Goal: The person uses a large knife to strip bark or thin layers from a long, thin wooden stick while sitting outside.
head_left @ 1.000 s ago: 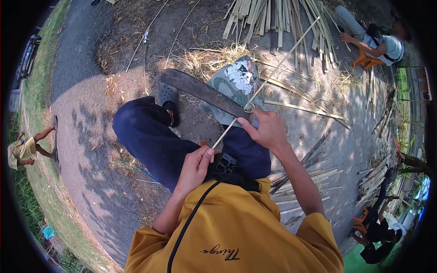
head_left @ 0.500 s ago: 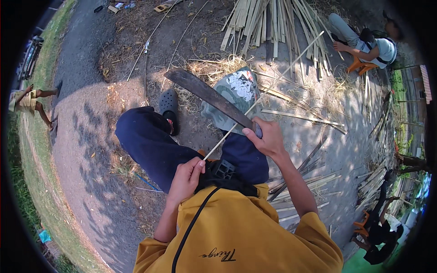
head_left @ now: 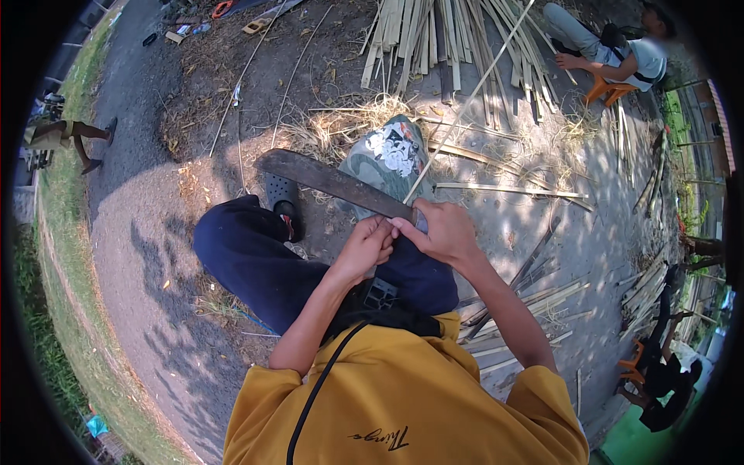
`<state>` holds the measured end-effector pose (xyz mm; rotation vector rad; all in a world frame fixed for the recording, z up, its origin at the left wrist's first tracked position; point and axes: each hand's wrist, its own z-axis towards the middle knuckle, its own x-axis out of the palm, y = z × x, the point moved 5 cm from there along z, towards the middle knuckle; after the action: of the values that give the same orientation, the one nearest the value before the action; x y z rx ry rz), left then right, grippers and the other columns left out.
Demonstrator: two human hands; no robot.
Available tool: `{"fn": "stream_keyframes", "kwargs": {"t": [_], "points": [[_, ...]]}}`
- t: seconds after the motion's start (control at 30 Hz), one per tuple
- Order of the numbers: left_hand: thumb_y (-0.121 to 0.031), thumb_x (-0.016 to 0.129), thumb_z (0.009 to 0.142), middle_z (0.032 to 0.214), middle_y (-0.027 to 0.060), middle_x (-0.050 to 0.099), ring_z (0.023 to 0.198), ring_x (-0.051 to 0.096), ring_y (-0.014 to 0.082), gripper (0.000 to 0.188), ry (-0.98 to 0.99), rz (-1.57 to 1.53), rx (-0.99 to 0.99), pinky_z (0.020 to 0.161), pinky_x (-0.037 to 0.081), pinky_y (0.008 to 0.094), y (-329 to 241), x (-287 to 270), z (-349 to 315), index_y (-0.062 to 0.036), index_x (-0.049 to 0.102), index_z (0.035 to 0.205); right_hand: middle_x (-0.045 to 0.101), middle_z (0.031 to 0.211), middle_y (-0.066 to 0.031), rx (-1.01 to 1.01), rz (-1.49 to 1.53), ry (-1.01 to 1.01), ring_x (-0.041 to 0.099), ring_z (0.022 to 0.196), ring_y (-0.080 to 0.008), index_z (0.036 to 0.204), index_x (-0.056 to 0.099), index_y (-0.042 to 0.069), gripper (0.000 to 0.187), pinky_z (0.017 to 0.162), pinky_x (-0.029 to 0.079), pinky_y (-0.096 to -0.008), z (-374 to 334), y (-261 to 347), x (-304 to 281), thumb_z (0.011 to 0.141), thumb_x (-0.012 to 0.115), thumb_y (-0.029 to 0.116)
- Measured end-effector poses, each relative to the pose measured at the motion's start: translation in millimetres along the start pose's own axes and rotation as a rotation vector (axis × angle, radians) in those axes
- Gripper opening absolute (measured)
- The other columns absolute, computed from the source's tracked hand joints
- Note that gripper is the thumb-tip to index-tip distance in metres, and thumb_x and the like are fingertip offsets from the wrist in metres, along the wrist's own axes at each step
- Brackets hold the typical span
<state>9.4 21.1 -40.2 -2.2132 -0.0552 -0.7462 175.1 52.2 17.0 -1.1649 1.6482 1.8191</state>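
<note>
My right hand (head_left: 448, 232) is closed round the handle of a machete (head_left: 329, 180), whose broad dark blade points to the far left. A long thin bamboo strip (head_left: 474, 94) runs from the blade's base up toward the far right. My left hand (head_left: 369, 244), fingers curled, grips the near end of the strip close beside my right thumb. The strip crosses the blade near the handle; the exact contact is hidden by my fingers. Beneath the blade, a grey-green patterned cloth (head_left: 381, 167) covers my right knee.
A large pile of split bamboo strips (head_left: 422, 39) fans out ahead, with loose strips (head_left: 511, 190) and shavings (head_left: 325, 132) on the ground. More strips (head_left: 535, 306) lie at my right. One person (head_left: 624, 66) sits far right, another (head_left: 659, 380) near right; a third (head_left: 70, 136) is at far left.
My left hand has moved forward and right along the strip, from near my lap up to the machete. The blade has shifted slightly left and nearer.
</note>
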Motion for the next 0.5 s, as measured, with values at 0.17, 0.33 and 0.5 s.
{"fn": "stream_keyframes", "kwargs": {"t": [0.17, 0.33, 0.5], "points": [[-0.031, 0.049, 0.117, 0.062, -0.0096, 0.031, 0.047, 0.023, 0.0029, 0.034, -0.011, -0.064, 0.01, 0.045, 0.018, 0.026, 5, 0, -16, -0.0096, 0.053, 0.092, 0.066, 0.064, -0.0234, 0.006, -0.041, -0.024, 0.071, 0.065, -0.0441, 0.096, 0.076, 0.003, 0.058, 0.061, 0.055, -0.051, 4, -3, 1, 0.096, 0.069, 0.061], [-0.032, 0.049, 0.118, 0.061, -0.0107, 0.028, 0.049, 0.022, 0.0018, 0.036, -0.117, 0.061, 0.089, 0.046, 0.018, 0.0258, 8, -7, -40, -0.0092, 0.053, 0.089, 0.067, 0.064, -0.0232, -0.015, -0.073, -0.015, 0.071, 0.066, -0.0442, 0.094, 0.076, 0.003, 0.058, 0.063, 0.056, -0.0516, 6, 4, 2, 0.096, 0.069, 0.06], [-0.031, 0.049, 0.118, 0.062, -0.0111, 0.029, 0.05, 0.022, 0.0015, 0.037, -0.139, 0.123, 0.086, 0.047, 0.018, 0.0253, 18, -18, -81, -0.0089, 0.053, 0.088, 0.067, 0.064, -0.0232, 0.009, -0.105, -0.041, 0.071, 0.067, -0.0443, 0.092, 0.076, 0.003, 0.057, 0.063, 0.056, -0.0518, 3, 1, 3, 0.096, 0.069, 0.06]]}}
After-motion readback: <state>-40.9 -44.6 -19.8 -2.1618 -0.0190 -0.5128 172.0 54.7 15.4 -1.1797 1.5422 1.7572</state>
